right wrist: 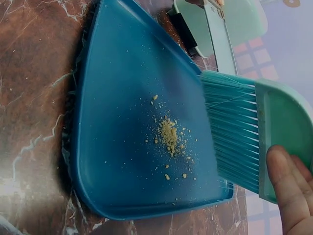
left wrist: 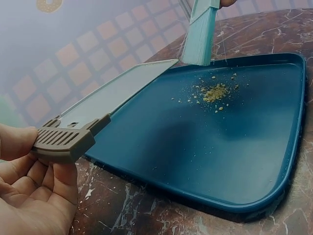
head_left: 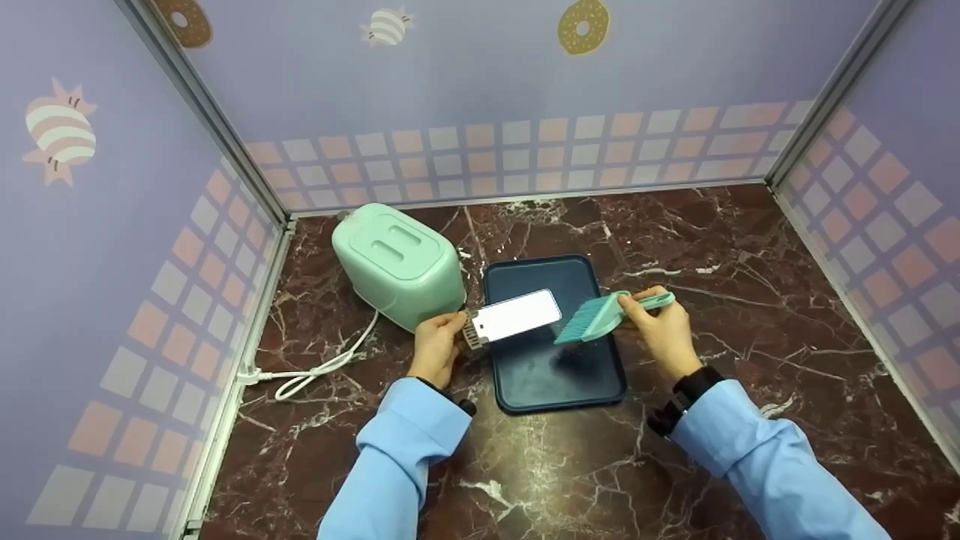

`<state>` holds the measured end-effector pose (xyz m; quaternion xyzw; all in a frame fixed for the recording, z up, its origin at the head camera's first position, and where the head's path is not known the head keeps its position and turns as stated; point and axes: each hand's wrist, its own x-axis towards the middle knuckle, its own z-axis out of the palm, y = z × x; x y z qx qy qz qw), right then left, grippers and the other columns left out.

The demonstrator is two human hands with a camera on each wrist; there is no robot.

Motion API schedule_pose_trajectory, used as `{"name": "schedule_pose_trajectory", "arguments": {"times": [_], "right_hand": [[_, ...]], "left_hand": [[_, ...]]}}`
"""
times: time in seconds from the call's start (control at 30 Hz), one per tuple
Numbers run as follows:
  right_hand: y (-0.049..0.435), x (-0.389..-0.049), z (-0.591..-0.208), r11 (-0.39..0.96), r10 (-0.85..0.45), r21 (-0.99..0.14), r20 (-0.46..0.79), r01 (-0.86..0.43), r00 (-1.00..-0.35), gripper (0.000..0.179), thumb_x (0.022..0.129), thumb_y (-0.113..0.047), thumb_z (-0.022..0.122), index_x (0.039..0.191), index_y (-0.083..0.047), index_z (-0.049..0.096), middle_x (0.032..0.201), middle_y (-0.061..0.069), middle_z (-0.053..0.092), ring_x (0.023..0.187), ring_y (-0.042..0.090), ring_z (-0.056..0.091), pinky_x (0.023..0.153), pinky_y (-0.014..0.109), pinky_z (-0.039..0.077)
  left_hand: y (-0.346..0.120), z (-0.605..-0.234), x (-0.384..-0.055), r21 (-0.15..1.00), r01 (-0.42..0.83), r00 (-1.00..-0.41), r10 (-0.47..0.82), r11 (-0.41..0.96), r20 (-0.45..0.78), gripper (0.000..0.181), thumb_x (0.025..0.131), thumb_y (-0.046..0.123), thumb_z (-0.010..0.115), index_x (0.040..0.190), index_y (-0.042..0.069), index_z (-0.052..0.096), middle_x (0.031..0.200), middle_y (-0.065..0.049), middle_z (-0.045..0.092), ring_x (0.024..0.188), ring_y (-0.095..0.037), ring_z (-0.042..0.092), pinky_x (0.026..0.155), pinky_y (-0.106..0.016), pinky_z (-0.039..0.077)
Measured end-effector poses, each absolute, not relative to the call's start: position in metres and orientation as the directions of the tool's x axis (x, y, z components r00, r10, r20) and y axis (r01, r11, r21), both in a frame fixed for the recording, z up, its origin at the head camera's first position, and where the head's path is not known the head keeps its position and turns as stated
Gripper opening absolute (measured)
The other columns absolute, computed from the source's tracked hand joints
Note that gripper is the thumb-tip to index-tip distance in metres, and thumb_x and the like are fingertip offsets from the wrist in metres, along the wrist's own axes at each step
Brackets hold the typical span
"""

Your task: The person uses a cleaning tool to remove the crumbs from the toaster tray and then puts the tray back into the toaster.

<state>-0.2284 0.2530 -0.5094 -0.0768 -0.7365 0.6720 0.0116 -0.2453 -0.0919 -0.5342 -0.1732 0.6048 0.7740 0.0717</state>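
My left hand (head_left: 435, 349) pinches the brown slotted end of a flat white crumb tray (head_left: 521, 315) between thumb and fingers. The crumb tray is held above the left part of a dark blue tray (head_left: 555, 386). In my right hand (head_left: 664, 334) I grip a small teal brush (head_left: 604, 319) by its handle. Its bristles hang over the blue tray, beside the far end of the crumb tray. A small pile of yellowish crumbs (left wrist: 215, 93) lies scattered on the blue tray, below the bristles.
A mint green toaster (head_left: 405, 262) stands to the left, close to my left hand. Its white cord (head_left: 322, 369) runs to the left wall. Small white crumbs (head_left: 463, 255) dot the dark marbled tabletop (head_left: 720, 255) beside it. Patterned panels enclose the back and sides.
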Motion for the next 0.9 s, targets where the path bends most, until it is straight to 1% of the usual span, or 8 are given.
{"name": "schedule_pose_trajectory", "arguments": {"times": [0.13, 0.3, 0.43, 0.5, 0.53, 0.67, 0.83, 0.9], "right_hand": [[0.253, -0.226, -0.508, 0.078, 0.132, -0.993, -0.072, 0.083, -0.989, 0.044, 0.099, -0.033, 0.07, 0.116, 0.003, 0.053, 0.087, 0.008, 0.074, 0.071, 0.022, 0.076, 0.066, 0.035, 0.063], [0.253, -0.226, -0.505, 0.112, 0.163, -0.991, -0.054, 0.073, -0.985, 0.049, 0.095, -0.042, 0.072, 0.116, -0.001, 0.057, 0.085, 0.005, 0.075, 0.071, 0.019, 0.076, 0.058, 0.03, 0.061], [0.255, -0.229, -0.501, 0.088, 0.211, -0.996, -0.01, 0.03, -0.977, 0.047, 0.095, -0.04, 0.073, 0.117, 0.0, 0.06, 0.091, 0.004, 0.073, 0.077, 0.014, 0.075, 0.066, 0.03, 0.062], [0.256, -0.23, -0.498, 0.034, 0.228, -0.999, 0.014, -0.007, -0.974, 0.047, 0.096, -0.034, 0.073, 0.121, 0.003, 0.06, 0.096, 0.006, 0.071, 0.08, 0.014, 0.075, 0.075, 0.033, 0.062], [0.257, -0.231, -0.496, -0.001, 0.233, -1.0, 0.019, -0.02, -0.972, 0.048, 0.096, -0.032, 0.073, 0.123, 0.005, 0.06, 0.098, 0.007, 0.071, 0.081, 0.014, 0.075, 0.077, 0.034, 0.062], [0.262, -0.234, -0.491, -0.1, 0.27, -0.993, 0.027, -0.056, -0.962, 0.051, 0.095, -0.026, 0.075, 0.129, 0.009, 0.058, 0.099, 0.01, 0.071, 0.079, 0.017, 0.075, 0.076, 0.035, 0.062], [0.271, -0.237, -0.491, -0.147, 0.332, -0.986, 0.024, -0.077, -0.943, 0.043, 0.095, -0.023, 0.075, 0.126, 0.004, 0.062, 0.097, 0.008, 0.072, 0.08, 0.016, 0.076, 0.074, 0.031, 0.062], [0.276, -0.239, -0.494, -0.21, 0.354, -0.974, 0.003, -0.082, -0.935, 0.041, 0.094, -0.021, 0.076, 0.124, 0.003, 0.062, 0.099, 0.01, 0.071, 0.081, 0.018, 0.077, 0.076, 0.032, 0.062]], "left_hand": [[-0.092, -0.534, -0.245, 0.911, -0.315, -0.931, -0.1, -0.267, -0.351, 0.037, 0.105, 0.011, 0.059, 0.133, -0.013, 0.059, 0.106, -0.013, 0.066, 0.087, -0.016, 0.065, 0.076, -0.029, 0.055], [-0.091, -0.534, -0.245, 0.907, -0.309, -0.93, -0.107, -0.284, -0.351, 0.032, 0.104, 0.009, 0.06, 0.128, -0.012, 0.063, 0.103, -0.013, 0.066, 0.086, -0.017, 0.065, 0.075, -0.029, 0.056], [-0.092, -0.534, -0.244, 0.907, -0.31, -0.93, -0.106, -0.285, -0.352, 0.034, 0.104, 0.01, 0.06, 0.13, -0.012, 0.062, 0.104, -0.012, 0.066, 0.087, -0.017, 0.065, 0.076, -0.029, 0.056], [-0.092, -0.534, -0.244, 0.909, -0.31, -0.931, -0.106, -0.278, -0.35, 0.035, 0.104, 0.011, 0.059, 0.131, -0.013, 0.061, 0.105, -0.012, 0.066, 0.087, -0.016, 0.064, 0.076, -0.029, 0.055], [-0.092, -0.534, -0.244, 0.909, -0.311, -0.93, -0.106, -0.276, -0.351, 0.036, 0.104, 0.011, 0.06, 0.132, -0.013, 0.061, 0.105, -0.012, 0.066, 0.087, -0.016, 0.064, 0.077, -0.029, 0.055], [-0.093, -0.535, -0.244, 0.913, -0.315, -0.93, -0.106, -0.26, -0.351, 0.037, 0.105, 0.012, 0.059, 0.133, -0.012, 0.06, 0.106, -0.011, 0.065, 0.088, -0.016, 0.063, 0.078, -0.03, 0.054], [-0.093, -0.537, -0.244, 0.915, -0.317, -0.931, -0.101, -0.25, -0.35, 0.039, 0.105, 0.013, 0.058, 0.136, -0.012, 0.057, 0.113, -0.013, 0.064, 0.092, -0.017, 0.063, 0.085, -0.035, 0.054], [-0.094, -0.537, -0.244, 0.914, -0.319, -0.931, -0.099, -0.251, -0.352, 0.041, 0.105, 0.013, 0.058, 0.137, -0.012, 0.056, 0.117, -0.015, 0.063, 0.095, -0.018, 0.063, 0.087, -0.036, 0.054]]}}
